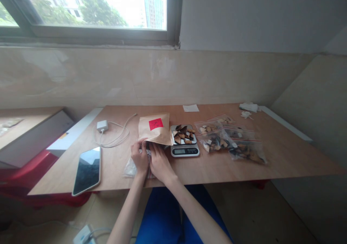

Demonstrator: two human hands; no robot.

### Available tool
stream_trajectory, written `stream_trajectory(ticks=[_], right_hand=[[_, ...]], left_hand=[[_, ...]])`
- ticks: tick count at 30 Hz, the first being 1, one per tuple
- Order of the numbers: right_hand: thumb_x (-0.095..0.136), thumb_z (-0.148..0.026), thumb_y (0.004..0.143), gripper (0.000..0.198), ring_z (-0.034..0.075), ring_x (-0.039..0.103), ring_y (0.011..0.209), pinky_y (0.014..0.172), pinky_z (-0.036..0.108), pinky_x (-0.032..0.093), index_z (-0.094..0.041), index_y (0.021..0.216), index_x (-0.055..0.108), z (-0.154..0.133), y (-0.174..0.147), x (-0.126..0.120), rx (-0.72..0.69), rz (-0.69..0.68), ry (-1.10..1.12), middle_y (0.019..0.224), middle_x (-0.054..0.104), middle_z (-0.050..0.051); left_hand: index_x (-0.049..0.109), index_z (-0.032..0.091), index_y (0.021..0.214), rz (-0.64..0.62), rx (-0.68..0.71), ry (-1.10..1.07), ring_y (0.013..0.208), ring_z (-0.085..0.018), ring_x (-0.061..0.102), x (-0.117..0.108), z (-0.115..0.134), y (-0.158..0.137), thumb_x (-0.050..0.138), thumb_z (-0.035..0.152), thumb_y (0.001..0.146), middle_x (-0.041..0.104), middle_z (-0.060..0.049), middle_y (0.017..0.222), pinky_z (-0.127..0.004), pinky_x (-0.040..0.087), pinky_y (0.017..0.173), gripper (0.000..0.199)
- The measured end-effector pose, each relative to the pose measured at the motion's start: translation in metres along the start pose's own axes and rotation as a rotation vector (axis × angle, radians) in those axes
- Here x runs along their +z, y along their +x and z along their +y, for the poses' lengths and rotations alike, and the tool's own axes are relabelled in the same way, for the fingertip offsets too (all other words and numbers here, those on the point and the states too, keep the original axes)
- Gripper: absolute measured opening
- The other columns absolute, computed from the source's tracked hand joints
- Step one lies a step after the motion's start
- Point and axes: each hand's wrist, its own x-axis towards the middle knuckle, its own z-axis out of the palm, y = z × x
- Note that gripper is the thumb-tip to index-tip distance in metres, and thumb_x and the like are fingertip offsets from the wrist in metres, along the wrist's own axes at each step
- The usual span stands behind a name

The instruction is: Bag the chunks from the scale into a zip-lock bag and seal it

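My left hand (139,157) and my right hand (159,162) rest close together on a clear plastic bag (130,168) lying flat near the table's front edge; both pinch its top edge. Just beyond my fingers leans a brown paper bag (155,128) with a red label. To its right stands a small digital scale (185,146) with dark and tan dried pieces (183,134) piled on its pan.
Several filled zip bags (230,143) lie right of the scale. A tablet (87,170) lies at the front left, a white charger with cable (103,126) behind it. A paper slip (191,108) and white scraps (248,108) lie at the wooden table's (284,153) back edge.
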Motion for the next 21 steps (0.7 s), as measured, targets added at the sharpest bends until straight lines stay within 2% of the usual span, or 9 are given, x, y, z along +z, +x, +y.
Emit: stream_trajectory(ticks=[5, 11, 16, 21], right_hand=[[0.036, -0.002, 0.08, 0.048, 0.023, 0.052, 0.113, 0.1, 0.036, 0.043, -0.005, 0.127, 0.045, 0.006, 0.002, 0.005, -0.008, -0.033, -0.031, 0.122, 0.055, 0.017], [0.033, 0.001, 0.08, 0.051, 0.019, 0.05, 0.117, 0.102, 0.033, 0.041, -0.01, 0.128, 0.047, 0.014, -0.004, 0.006, -0.038, 0.024, 0.103, 0.125, 0.055, 0.011], [0.032, -0.001, 0.083, 0.047, 0.016, 0.053, 0.114, 0.101, 0.032, 0.043, -0.014, 0.123, 0.053, 0.015, -0.008, 0.001, -0.029, 0.095, 0.27, 0.12, 0.059, 0.008], [0.032, -0.006, 0.086, 0.043, 0.016, 0.049, 0.118, 0.102, 0.033, 0.041, -0.014, 0.124, 0.052, 0.013, -0.013, -0.003, -0.033, 0.175, 0.345, 0.125, 0.056, 0.01]], left_hand=[[0.063, 0.019, 0.087, -0.004, -0.044, 0.001, 0.083, -0.018, 0.056, 0.0, -0.002, 0.0, 0.043, 0.037, 0.087, 0.063, -0.005, 0.084, -0.031, 0.042, 0.077, 0.026], [0.062, 0.019, 0.085, -0.004, -0.029, 0.0, 0.081, -0.018, 0.056, 0.0, -0.003, 0.0, 0.044, 0.037, 0.087, 0.062, -0.004, 0.082, -0.03, 0.042, 0.075, 0.026], [0.063, 0.019, 0.085, 0.0, -0.009, 0.007, 0.08, -0.018, 0.055, 0.0, -0.002, 0.0, 0.044, 0.037, 0.087, 0.062, -0.004, 0.081, -0.03, 0.042, 0.075, 0.026], [0.063, 0.019, 0.086, 0.005, 0.004, 0.009, 0.08, -0.018, 0.055, 0.0, -0.004, -0.001, 0.044, 0.037, 0.087, 0.063, -0.005, 0.083, -0.03, 0.042, 0.075, 0.026]])
